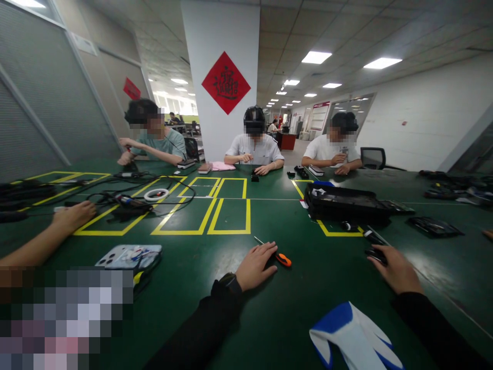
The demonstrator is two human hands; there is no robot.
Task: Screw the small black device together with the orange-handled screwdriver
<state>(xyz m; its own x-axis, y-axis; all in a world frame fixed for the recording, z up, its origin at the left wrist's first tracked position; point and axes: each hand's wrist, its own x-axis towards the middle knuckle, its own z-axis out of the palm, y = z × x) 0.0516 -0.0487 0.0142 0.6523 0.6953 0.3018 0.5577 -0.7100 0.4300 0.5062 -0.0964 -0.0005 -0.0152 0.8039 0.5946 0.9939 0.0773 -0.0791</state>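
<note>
**Left hand flat over an orange-handled screwdriver, right hand on a small black object**

Your left hand [256, 264] lies palm down on the green table [292, 321] at 12 o'clock, fingers extended and thumb apart, not clamped. It covers the middle of the screwdriver [284, 260]: the metal tip points toward 11 o'clock beyond your fingers, and the orange handle end shows on the other side, toward 1 o'clock.

Your right hand [398, 268], at 2 o'clock, has thumb and fingers closed on a small black object [376, 255]; you're holding it low at the table. Just beyond it lies a dark piece with a white part [372, 236], too small to identify.

At 1 o'clock, past that piece, sits a long black case [344, 203] with a blue edge showing behind it. A white-and-blue glove [358, 336] lies closer to you, at 2 o'clock. At 10 o'clock you have a pale blue item with dark round spots [129, 256], and farther out a neighbour's hand [75, 217]. Black cables [127, 198] and a white ring [156, 195] lie at 11 o'clock, among yellow tape outlines [248, 216]. Across the table at 12 o'clock, a person with a black headset [254, 121] has both hands at a small black part [254, 178].
</note>
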